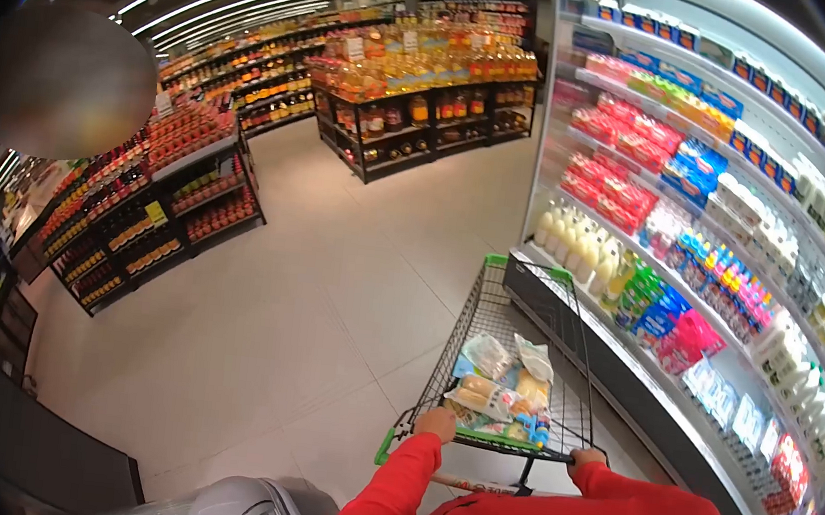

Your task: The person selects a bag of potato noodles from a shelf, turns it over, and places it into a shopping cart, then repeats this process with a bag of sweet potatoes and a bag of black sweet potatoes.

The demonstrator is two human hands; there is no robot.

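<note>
Ahead of me stands a wire shopping cart with green corner pieces. My left hand is closed around its near left edge, close to a green end piece. At the near right corner my right hand also grips the cart, its fingers partly hidden. Inside the basket lie several packaged goods, among them a clear bag of what look like bread rolls and a white-and-yellow package. Both my arms are in red sleeves.
Along the right runs a lit refrigerated shelf with bottles and packs, its dark base close beside the cart. Tiled floor stretches ahead. A bottle display stands farther off, jar shelves to the left. A grey case is at bottom left.
</note>
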